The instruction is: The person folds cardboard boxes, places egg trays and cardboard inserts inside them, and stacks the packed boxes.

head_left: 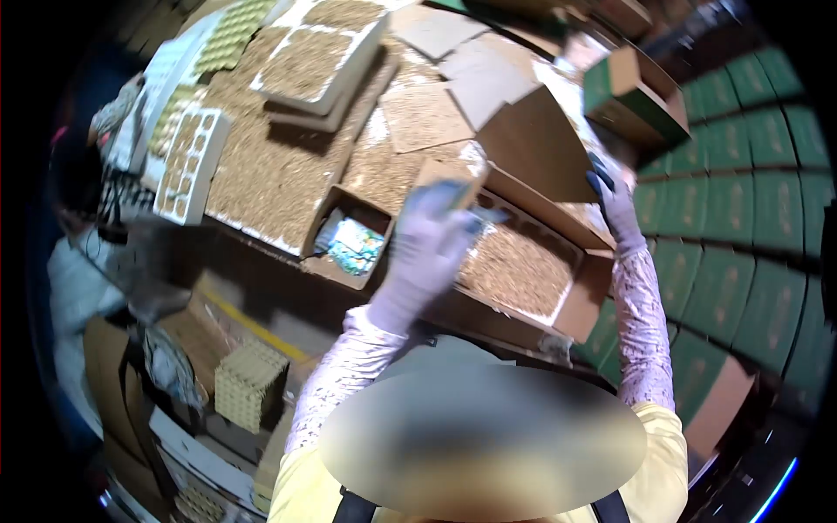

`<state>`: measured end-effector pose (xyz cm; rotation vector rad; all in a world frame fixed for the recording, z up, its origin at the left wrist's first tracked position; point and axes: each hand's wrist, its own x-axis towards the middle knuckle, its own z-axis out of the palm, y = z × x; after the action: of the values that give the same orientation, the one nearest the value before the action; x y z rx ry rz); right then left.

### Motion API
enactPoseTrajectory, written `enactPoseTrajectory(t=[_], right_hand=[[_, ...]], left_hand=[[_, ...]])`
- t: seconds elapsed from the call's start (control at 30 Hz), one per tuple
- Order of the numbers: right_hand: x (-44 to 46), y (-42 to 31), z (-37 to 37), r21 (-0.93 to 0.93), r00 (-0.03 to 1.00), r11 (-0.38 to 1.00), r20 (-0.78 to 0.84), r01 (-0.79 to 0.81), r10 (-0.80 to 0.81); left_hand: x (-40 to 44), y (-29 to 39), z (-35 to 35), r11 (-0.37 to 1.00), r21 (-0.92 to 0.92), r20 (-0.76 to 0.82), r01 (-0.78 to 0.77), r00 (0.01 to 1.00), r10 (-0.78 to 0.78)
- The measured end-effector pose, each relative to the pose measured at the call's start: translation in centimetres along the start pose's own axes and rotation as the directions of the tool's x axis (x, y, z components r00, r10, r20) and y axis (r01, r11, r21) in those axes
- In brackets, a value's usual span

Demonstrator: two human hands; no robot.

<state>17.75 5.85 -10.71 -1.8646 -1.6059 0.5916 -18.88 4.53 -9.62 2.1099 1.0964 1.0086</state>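
Note:
An open cardboard carton [567, 315] stands in front of me, filled with brown, loose, shaving-like material [523, 270]. A white, notched edge shows along its far inner side. My right hand [617, 205], in a light glove with dark blue fingertips, has its fingers closed around the edge of the raised carton flap [536, 144]. My left hand [427, 235], gloved alike, is over the carton's left end. Motion blurs its fingers, so whether they hold anything is unclear. Beside it, a small open box [316, 228] contains blue-and-white packets [355, 247].
Brown material covers the table [253, 179], with a white tray [323, 65] and a cup-shaped tray [187, 166] on it. Flat cardboard sheets [427, 118] lie behind. Green cartons [724, 209] are stacked at right. Another person [113, 192] stands at left, near egg trays [251, 383].

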Motion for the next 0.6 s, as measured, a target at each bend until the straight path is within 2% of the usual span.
enactPoseTrajectory(t=[0.07, 0.1, 0.13, 0.17, 0.2, 0.23, 0.27, 0.3, 0.33, 0.37, 0.4, 0.43, 0.47, 0.5, 0.53, 0.57, 0.6], right_hand=[[-3.6, -1.3, -2.0, -0.243, 0.984, 0.963, -0.106, 0.114, -0.144], [-6.0, -6.0, -2.8, 0.089, 0.986, 0.996, -0.168, 0.021, -0.005], [-9.0, -9.1, -3.1, 0.040, 0.944, 0.981, -0.283, 0.190, -0.172], [-12.6, -9.9, -3.0, 0.005, 0.909, 0.963, -0.330, 0.270, -0.253], [-15.3, -13.3, -3.7, -0.126, 0.842, 0.868, -0.209, 0.481, -0.497], [-19.0, -11.5, -2.6, -0.202, 0.837, 0.822, -0.019, 0.532, -0.546], [-21.5, -8.8, -0.9, -0.258, 0.808, 0.766, 0.181, 0.589, -0.561], [-22.1, -8.0, 0.6, -0.306, 0.890, 0.840, 0.244, 0.448, -0.385], [-22.3, -8.4, 2.2, -0.357, 0.938, 0.887, 0.289, 0.293, -0.193], [-20.7, -8.9, 2.8, -0.293, 0.941, 0.904, 0.227, 0.311, -0.250], [-17.9, -9.3, 3.2, -0.228, 0.936, 0.911, 0.166, 0.343, -0.311], [-16.1, -8.0, 5.5, -0.301, 0.926, 0.889, 0.263, 0.345, -0.270], [-15.2, -5.6, 8.4, -0.344, 0.871, 0.888, 0.477, 0.306, -0.115], [-15.7, -5.0, 9.0, -0.286, 0.882, 0.904, 0.440, 0.317, -0.170], [-15.1, -4.5, 8.7, -0.242, 0.895, 0.911, 0.383, 0.334, -0.226], [-14.9, -5.1, 6.5, -0.041, 0.944, 0.963, 0.212, 0.266, -0.252], [-16.0, -5.3, 3.9, 0.175, 0.974, 0.962, 0.050, 0.211, -0.223]], left_hand=[[0.2, 4.9, 3.4, 0.943, 0.173, 0.317, -0.284, 0.923, 0.220], [0.1, 4.6, 4.8, 0.908, 0.319, 0.370, -0.272, 0.918, 0.145], [-0.1, 4.1, 5.9, 0.848, 0.464, 0.401, -0.258, 0.914, 0.059], [0.1, 4.3, 4.7, 0.841, 0.516, 0.377, -0.165, 0.925, -0.049], [0.0, 3.2, 3.7, 0.842, 0.533, 0.273, -0.080, 0.959, -0.082], [-0.7, 1.8, 2.8, 0.888, 0.460, 0.121, -0.011, 0.991, -0.051], [-1.3, -0.2, 2.1, 0.921, 0.382, 0.009, 0.079, 0.996, -0.089], [-1.8, -1.6, 1.5, 0.940, 0.202, -0.063, 0.276, 0.961, -0.269], [-2.2, -3.7, 1.5, 0.907, -0.053, -0.091, 0.418, 0.902, -0.422], [-3.2, -9.9, 3.1, 0.836, -0.232, 0.005, 0.498, 0.860, -0.511], [-2.6, -10.6, 2.9, 0.727, -0.324, 0.168, 0.605, 0.793, -0.585], [-2.3, -10.5, 3.2, 0.514, -0.463, 0.328, 0.722, 0.679, -0.657], [-2.6, -10.4, 3.6, 0.250, -0.536, 0.504, 0.806, 0.544, -0.671], [-3.6, -12.8, 5.1, 0.145, -0.601, 0.623, 0.786, 0.575, -0.530], [-3.3, -13.2, 6.7, 0.117, -0.572, 0.662, 0.812, 0.541, -0.519], [-3.0, -13.7, 8.3, 0.091, -0.540, 0.699, 0.837, 0.506, -0.506], [-2.8, -11.0, 9.9, 0.252, -0.483, 0.599, 0.838, 0.526, -0.603]])
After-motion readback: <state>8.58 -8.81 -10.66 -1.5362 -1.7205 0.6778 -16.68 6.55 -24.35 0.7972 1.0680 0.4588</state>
